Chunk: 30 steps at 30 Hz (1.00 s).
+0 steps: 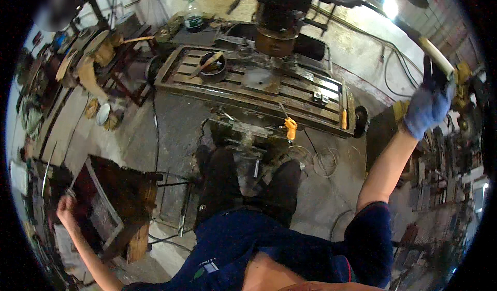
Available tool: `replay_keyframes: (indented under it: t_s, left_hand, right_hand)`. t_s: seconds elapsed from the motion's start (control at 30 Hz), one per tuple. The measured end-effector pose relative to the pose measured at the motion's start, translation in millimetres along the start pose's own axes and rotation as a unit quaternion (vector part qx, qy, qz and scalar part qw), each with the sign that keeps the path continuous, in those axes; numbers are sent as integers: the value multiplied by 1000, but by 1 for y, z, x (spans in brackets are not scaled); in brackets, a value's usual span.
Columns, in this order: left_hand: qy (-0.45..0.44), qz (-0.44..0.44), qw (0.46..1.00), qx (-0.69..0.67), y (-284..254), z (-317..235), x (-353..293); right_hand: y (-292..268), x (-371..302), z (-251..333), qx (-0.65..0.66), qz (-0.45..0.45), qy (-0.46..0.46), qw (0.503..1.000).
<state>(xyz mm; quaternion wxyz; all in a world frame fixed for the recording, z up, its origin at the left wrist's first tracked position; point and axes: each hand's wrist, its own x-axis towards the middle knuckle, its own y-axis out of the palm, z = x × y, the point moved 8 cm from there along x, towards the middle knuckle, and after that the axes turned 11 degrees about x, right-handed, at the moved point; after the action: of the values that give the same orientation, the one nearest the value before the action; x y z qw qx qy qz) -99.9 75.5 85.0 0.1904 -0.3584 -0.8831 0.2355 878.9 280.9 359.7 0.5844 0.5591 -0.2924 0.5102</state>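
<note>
My left hand [66, 209], bare, is at the left beside a dark open-fronted box [103, 200]. Its fingers are pinched together, and a small greyish thing shows at their tips, too small to name. Out to the right, my right hand [428, 110] wears a blue glove and is raised with its fingers around the lower end of a pale cylinder [438, 58]. Whether that cylinder joins the dark bar running from the machine, I cannot tell. Before me stands a milling machine with a slotted table [233, 86] and a dark spindle head [277, 29].
On the slotted table stand a round pot [213, 69] with a brush [207, 63] across it and a small metal block [321, 98]. An orange-handled tool [290, 129] rests at its front edge. A plastic bottle [193, 17] stands behind. Cable loops [326, 162] lie on the floor.
</note>
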Motion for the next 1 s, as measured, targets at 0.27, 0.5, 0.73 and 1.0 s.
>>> replay_keyframes:
  t_s: [0.27, 0.5, 0.73, 1.0]
  left_hand:
    - [84, 21, 876, -475, 96, -186, -75]
    - [-42, 304, 701, -643, 334, -317, -159]
    - [-34, 419, 713, -561, 431, -335, -175]
    - [-60, 379, 783, -489, 438, -295, -156]
  right_hand:
    - [-76, -220, -85, -125, -102, 396, 904]
    - [-136, -403, -151, -251, -77, 607, 750]
    - [-130, -475, -202, -216, -90, 720, 654]
    - [-75, -406, -177, -282, -128, 531, 789]
